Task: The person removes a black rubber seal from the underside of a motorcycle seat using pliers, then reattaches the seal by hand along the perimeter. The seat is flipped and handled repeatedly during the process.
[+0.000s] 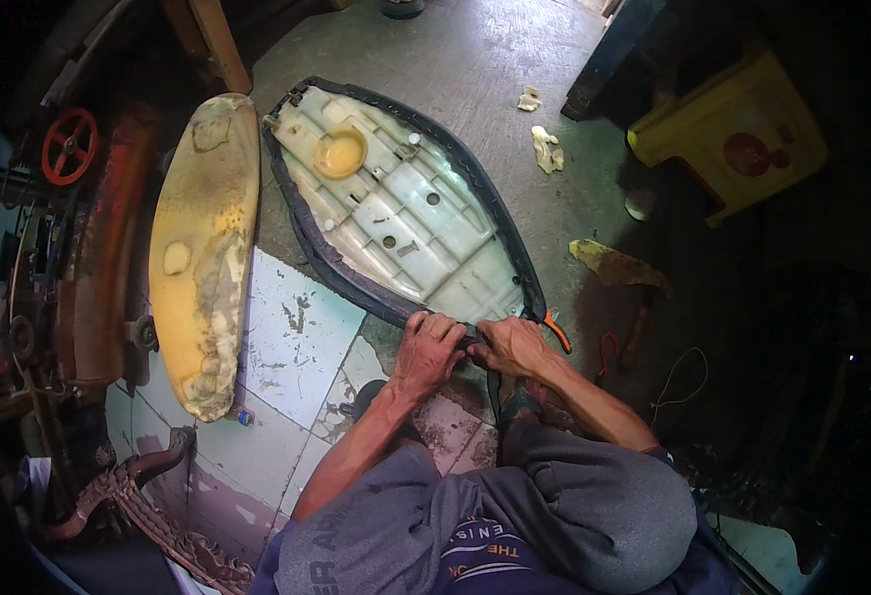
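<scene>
A motorcycle seat base (410,223) of pale plastic lies upside down, its black cover wrapped round the rim. A small yellow round container (339,154) sits at its upper part. At the near end, my left hand (429,347) has its fingers curled closed on the cover's edge. Just right of it, my right hand (510,349) is closed on the same edge, its thumb pointing left; a black strip hangs below. An orange-handled tool (556,332) lies beside my right hand, partly hidden by the base.
A worn yellow foam pad (197,258) lies to the left, beside rusty machinery with a red handwheel (68,147) and a tank (103,288). A yellow plastic stool (713,119) stands upper right. Foam scraps (547,149), a red loop (609,352) and thin wire lie to the right.
</scene>
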`<state>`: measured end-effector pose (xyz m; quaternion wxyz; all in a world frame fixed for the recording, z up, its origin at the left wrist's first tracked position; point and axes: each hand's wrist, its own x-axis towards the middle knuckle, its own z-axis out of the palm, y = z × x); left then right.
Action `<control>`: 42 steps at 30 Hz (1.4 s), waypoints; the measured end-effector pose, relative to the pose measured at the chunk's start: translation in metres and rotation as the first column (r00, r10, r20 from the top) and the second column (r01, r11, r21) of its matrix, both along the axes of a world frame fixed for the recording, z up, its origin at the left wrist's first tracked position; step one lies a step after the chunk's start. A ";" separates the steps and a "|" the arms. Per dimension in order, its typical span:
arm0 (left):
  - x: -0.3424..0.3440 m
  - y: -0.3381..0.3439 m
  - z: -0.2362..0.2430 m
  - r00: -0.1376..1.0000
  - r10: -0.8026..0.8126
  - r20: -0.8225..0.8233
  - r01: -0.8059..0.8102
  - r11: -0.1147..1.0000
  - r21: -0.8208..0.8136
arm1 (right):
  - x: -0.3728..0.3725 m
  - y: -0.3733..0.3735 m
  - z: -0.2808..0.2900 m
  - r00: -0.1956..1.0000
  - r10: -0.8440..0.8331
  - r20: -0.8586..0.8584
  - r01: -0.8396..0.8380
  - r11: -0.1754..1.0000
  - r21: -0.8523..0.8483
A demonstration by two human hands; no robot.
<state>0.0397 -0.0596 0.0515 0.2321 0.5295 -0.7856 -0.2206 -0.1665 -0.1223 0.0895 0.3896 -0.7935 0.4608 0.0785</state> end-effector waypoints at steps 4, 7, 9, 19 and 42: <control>0.002 -0.003 0.003 0.999 0.037 0.010 -0.037 0.999 0.005 | 0.006 -0.003 0.007 0.997 -0.010 0.073 0.009 1.000 0.013; 0.004 -0.003 0.001 0.998 0.040 0.053 -0.041 0.999 0.022 | 0.007 -0.004 0.011 0.998 0.031 0.062 -0.035 0.997 0.070; 0.005 -0.004 0.000 0.996 0.032 0.085 -0.032 0.999 -0.001 | 0.006 -0.002 0.013 0.997 0.012 0.075 -0.017 0.997 0.069; 0.011 0.011 0.010 0.998 0.046 0.050 -0.030 0.957 -0.290 | -0.009 0.047 0.004 0.926 0.268 0.267 -0.217 0.954 -0.206; 0.047 0.049 0.017 0.985 -0.161 -0.055 0.157 0.985 -0.070 | 0.016 0.002 -0.015 0.924 -0.316 0.217 0.279 0.942 0.186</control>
